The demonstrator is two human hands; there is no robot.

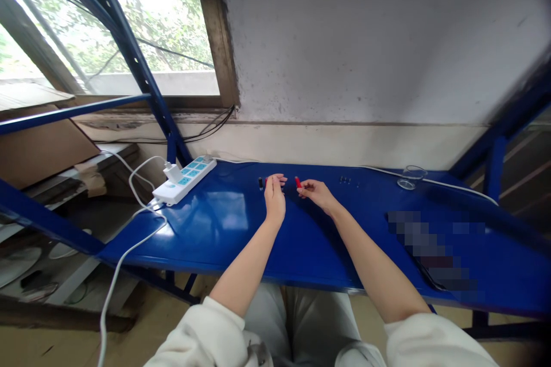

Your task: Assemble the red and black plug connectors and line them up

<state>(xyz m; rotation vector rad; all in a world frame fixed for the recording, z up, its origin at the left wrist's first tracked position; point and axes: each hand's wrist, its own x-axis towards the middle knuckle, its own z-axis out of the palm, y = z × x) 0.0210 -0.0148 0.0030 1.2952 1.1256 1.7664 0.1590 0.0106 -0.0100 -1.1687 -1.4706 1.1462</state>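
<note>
Both my hands reach to the far side of a glossy blue metal table (224, 223). My left hand (274, 195) lies palm down with its fingers curled forward, and a bit of red shows at its fingertips beside a small black piece (260, 183). My right hand (316, 192) pinches a small red part (297, 182) between thumb and fingers. The two hands are close together, a few centimetres apart.
A white power strip (185, 179) with blue sockets and a white plug lies at the back left, its cable hanging off the table's edge. Several tiny dark parts (344, 180) and a small clear dish (407, 183) sit at the back right. A white cable runs along the wall.
</note>
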